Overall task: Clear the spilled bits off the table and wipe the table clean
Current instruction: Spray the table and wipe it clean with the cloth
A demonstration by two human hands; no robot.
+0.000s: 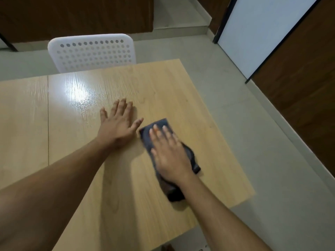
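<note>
- Light wood table [163, 84], tiled floor around; no spilled bits visible.
- Right hand [170, 153] flat, fingers straight, pressing dark cloth [154, 131]; cloth's long axis runs near-right to far-left.
- Left hand [117, 124] splayed flat on table, just left of cloth.
- White chair [90, 51] beyond far edge.

White plastic chair [91, 51] w/ perforated back, far side, pushed in. Grey tile floor [244, 127] on right. White panel [259, 31] w/ dark frame far right; brown wood wall [304, 73] beside it.
</note>
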